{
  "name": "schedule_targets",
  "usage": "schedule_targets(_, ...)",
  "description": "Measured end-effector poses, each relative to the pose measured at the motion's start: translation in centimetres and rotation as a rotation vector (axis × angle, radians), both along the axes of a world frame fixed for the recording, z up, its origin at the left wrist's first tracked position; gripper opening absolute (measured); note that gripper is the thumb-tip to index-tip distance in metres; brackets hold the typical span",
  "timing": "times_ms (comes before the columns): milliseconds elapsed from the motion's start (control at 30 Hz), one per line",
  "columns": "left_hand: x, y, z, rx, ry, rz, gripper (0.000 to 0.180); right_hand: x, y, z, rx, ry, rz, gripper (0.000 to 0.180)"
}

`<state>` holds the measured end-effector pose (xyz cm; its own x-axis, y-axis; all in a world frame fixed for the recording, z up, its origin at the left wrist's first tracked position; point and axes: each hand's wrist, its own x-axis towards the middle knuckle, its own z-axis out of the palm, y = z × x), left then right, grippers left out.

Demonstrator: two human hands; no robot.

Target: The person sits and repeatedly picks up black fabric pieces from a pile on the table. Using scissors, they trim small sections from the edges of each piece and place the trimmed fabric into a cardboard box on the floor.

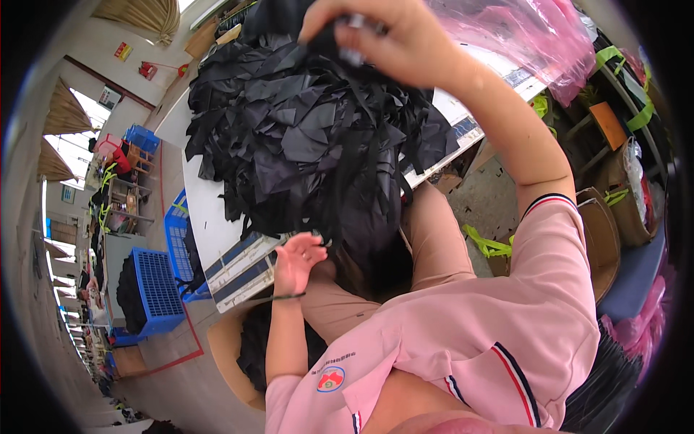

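A big heap of black fabric pieces [303, 137], cut flat with many loose strips, covers most of the white table [206, 210] and hangs over its near edge. My left hand [300, 262] is raised by that edge, just below the hanging strips. Its fingers are apart and nothing is in them. At the far side of the heap my right hand [390, 36] is curled, with the arm reaching across from the right. Something dark with a pale, shiny part shows between its fingers, too blurred to name.
Pink plastic sheeting [528, 36] lies at the table's far right. Under the near left edge stands a cardboard box [224, 343] with black fabric. Blue crates [155, 289] are on the floor at left. Another open carton [600, 239] and yellow-green strips [488, 242] are at right.
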<state>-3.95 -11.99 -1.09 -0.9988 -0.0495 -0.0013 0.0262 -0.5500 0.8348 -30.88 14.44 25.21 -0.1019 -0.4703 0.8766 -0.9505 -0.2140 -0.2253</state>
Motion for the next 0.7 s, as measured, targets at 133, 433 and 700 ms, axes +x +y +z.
schedule_targets(133, -4.0, 5.6, 5.2, 0.364, -0.002, -0.236, 0.089, 11.6, -3.1, -7.9, 0.533, 0.019, 0.504, 0.022)
schedule_targets(433, -0.8, 6.8, 0.8, 0.426, 0.006, -0.348, 0.077, 22.0, -0.4, -20.2, 0.622, -0.297, 0.574, 0.030)
schedule_targets(700, 2.3, 8.1, 1.7, 0.127, 0.048, 0.107, 0.054, 20.6, 1.7, -23.2, 0.249, -1.132, 0.141, 0.022)
